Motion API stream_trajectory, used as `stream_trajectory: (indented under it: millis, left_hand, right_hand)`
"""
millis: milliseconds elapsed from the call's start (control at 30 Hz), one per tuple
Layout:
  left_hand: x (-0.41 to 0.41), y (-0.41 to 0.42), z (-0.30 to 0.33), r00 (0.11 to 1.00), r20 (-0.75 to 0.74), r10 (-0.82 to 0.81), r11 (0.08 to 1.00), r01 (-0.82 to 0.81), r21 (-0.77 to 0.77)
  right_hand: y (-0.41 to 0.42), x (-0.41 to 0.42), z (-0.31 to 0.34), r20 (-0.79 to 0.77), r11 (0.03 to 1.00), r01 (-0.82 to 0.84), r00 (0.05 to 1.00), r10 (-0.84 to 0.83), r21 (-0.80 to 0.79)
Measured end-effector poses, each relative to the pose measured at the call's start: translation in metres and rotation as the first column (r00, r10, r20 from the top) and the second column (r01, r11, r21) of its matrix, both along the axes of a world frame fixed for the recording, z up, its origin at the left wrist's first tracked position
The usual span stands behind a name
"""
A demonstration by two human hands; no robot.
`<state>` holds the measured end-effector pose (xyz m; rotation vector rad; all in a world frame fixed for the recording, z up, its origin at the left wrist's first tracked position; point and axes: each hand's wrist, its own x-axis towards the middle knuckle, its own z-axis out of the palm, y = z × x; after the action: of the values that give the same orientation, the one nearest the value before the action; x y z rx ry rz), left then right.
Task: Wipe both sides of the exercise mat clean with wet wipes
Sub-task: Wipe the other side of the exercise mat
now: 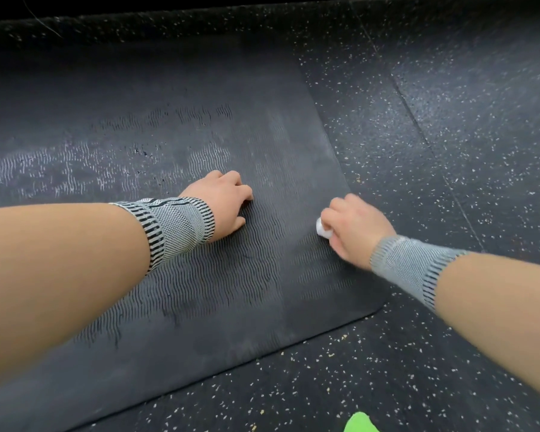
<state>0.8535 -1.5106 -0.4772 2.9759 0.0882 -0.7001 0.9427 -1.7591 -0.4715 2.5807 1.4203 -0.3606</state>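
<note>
**Wiping the near end of the mat**

Kneeling over the exercise mat (175, 126), I had it spread flat on the speckled rubber floor (449, 126), ribbed side up. Its long axis ran from my lower left away toward the upper left, and its short end edge slanted down the right of my view to a rounded corner close to my right forearm. Pale, streaky patches showed across the ribbing farther up the mat.

My left hand (223, 202) rested on the mat near the middle of its width, fingers bent under so the knuckles faced forward; it gripped nothing I could see. My right hand (354, 227) sat just inside the end edge, fingers curled round a small wadded white wet wipe (323, 229), which peeked out on the thumb side and was pressed to the mat surface.

Both wrists wore grey knitted wrist supports (176, 227) with dark stripes. A bright green object (360, 423) poked in at the bottom edge, on the floor beside the mat; I could not tell what it was.
</note>
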Motion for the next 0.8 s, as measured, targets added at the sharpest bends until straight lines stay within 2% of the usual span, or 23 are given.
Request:
stream_trajectory:
  millis: [100, 167, 267, 333, 400, 467, 567, 667, 800]
  left_hand:
    - [0.004, 0.003, -0.001, 1.000, 0.029, -0.002, 1.000, 0.002, -0.013]
    - [0.007, 0.004, -0.002, 0.999, 0.034, 0.009, 1.000, -0.008, -0.021]
    - [0.010, 0.003, -0.001, 0.999, 0.026, 0.041, 0.999, -0.041, -0.030]
    - [0.009, 0.002, -0.001, 0.998, 0.023, 0.057, 0.998, -0.056, -0.041]
    - [0.009, 0.002, -0.002, 0.997, 0.029, 0.067, 0.997, -0.065, -0.052]
    - [0.008, 0.002, -0.002, 0.996, 0.039, 0.077, 0.995, -0.075, -0.060]
    - [0.008, 0.002, -0.003, 0.995, 0.058, 0.082, 0.995, -0.078, -0.066]
    - [0.009, 0.006, -0.007, 0.993, 0.090, 0.071, 0.995, -0.063, -0.083]
    - [0.010, 0.015, -0.014, 0.980, 0.166, 0.112, 0.990, -0.096, -0.102]
  right_hand:
    - [-0.035, -0.032, 0.004, -0.196, 0.994, -0.108, 0.975, 0.106, 0.002]
    - [-0.040, -0.038, 0.003, -0.254, 0.986, -0.159, 0.953, 0.168, 0.054]
    - [-0.009, -0.026, -0.002, -0.224, 0.978, -0.188, 0.953, 0.204, 0.091]
    - [0.025, -0.012, -0.009, -0.181, 0.983, -0.103, 0.975, 0.131, 0.155]
    - [0.053, 0.003, -0.011, -0.173, 0.980, 0.045, 0.985, -0.011, 0.192]
    - [0.062, 0.005, -0.012, -0.165, 0.978, 0.080, 0.985, -0.048, 0.194]
    - [0.033, -0.019, -0.007, -0.225, 0.973, -0.054, 0.969, 0.105, 0.223]
    - [-0.003, -0.040, -0.002, -0.339, 0.962, -0.175, 0.910, 0.240, 0.209]
    - [0.015, -0.021, -0.004, -0.304, 0.955, -0.184, 0.919, 0.251, 0.233]
